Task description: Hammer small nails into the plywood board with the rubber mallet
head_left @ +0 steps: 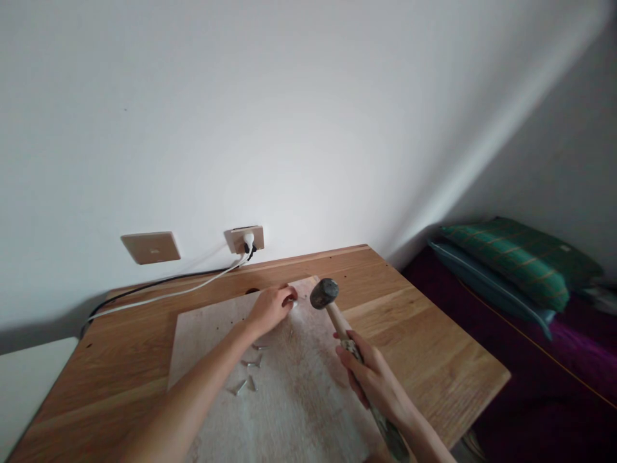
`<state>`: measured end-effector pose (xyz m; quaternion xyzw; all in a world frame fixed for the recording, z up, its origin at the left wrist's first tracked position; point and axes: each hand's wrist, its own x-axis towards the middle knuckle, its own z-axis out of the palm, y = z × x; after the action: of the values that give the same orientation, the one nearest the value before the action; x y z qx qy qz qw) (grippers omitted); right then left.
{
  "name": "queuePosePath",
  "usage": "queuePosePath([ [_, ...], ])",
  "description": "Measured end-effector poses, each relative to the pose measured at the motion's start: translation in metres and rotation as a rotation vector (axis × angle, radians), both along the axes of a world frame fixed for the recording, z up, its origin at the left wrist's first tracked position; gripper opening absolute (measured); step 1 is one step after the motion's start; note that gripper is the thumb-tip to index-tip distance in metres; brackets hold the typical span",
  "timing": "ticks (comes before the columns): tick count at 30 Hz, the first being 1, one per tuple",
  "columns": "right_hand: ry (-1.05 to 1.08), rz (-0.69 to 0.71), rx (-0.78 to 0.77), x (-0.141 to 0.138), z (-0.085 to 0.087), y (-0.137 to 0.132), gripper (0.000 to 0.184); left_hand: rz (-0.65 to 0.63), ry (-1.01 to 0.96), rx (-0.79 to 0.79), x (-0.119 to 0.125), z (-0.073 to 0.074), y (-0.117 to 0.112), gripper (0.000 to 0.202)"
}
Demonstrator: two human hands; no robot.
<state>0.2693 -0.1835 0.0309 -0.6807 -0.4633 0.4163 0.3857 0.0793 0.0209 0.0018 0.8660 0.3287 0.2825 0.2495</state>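
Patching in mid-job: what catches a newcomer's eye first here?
The hammer, clenched in the right hand, its dark head poised over the pale board on the table. Just left of the head, the left hand bunches its fingers on the board; what they pinch is too small to tell. Loose nails lie beside that forearm.

It was a bedroom in a home: a bed [573, 360] with a purple cover and green pillows [515, 258] lay at the right of the frame, beside a wooden counter [434, 347] set against a white wall [289, 128] with sockets [247, 239].
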Motion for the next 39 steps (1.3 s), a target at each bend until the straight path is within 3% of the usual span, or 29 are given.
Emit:
queuePosePath([
  [8, -0.012, 0.076, 0.023, -0.016, 0.019, 0.031, 0.057, 0.055, -0.032, -0.142, 0.001, -0.001, 0.003, 0.030],
  [17, -0.109, 0.148, 0.045, -0.014, 0.007, 0.032, 0.045, 0.043, -0.095, -0.182, 0.001, 0.000, 0.002, 0.049],
  [29, -0.173, 0.186, -0.010, -0.018, 0.010, 0.032, 0.043, 0.050, -0.106, -0.215, -0.001, -0.002, 0.004, 0.045],
  [39, -0.110, 0.162, 0.062, -0.016, 0.010, 0.032, 0.043, -0.020, -0.147, -0.285, -0.005, 0.001, 0.006, 0.045],
])
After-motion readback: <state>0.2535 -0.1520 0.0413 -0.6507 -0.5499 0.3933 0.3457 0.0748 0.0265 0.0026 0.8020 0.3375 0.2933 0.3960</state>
